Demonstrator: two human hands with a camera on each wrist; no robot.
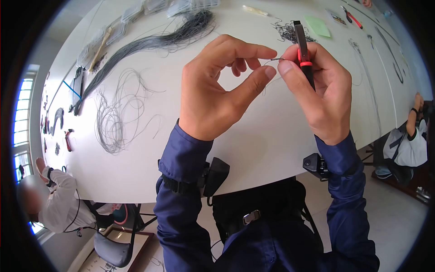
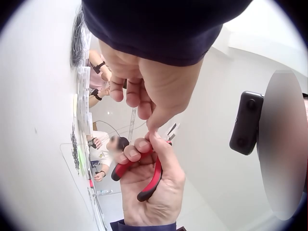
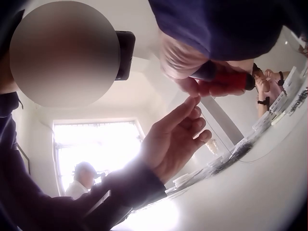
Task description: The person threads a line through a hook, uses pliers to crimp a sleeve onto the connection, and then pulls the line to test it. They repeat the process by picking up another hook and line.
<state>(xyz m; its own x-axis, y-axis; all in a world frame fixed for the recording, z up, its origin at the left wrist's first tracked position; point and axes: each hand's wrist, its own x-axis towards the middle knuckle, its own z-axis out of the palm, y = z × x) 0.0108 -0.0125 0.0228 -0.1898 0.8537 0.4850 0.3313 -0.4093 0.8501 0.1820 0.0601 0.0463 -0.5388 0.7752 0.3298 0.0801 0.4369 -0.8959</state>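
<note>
My right hand [image 1: 324, 93] holds red and black pliers [image 1: 302, 43] in its palm. Between its thumb and forefinger it pinches a small dark piece [image 1: 277, 59] with a thin line. Facing it, my left hand [image 1: 206, 88] has thumb and forefinger tips apart, close around the other end of that piece; any contact there is unclear. In the left wrist view the pliers' handles [image 2: 154, 183] cross the right palm, and the left hand [image 2: 166, 86] comes down from above. Seen from the right wrist, the left hand [image 3: 171, 137] has its fingers spread beside the right fingertips.
A grey bundle of strands [image 1: 154, 43] and a loose coil [image 1: 111, 122] lie on the white table [image 1: 253, 145]. Dark small pieces [image 1: 285, 31], a green note [image 1: 318, 26] and other pliers [image 1: 353, 19] are at the back. People sit at both sides.
</note>
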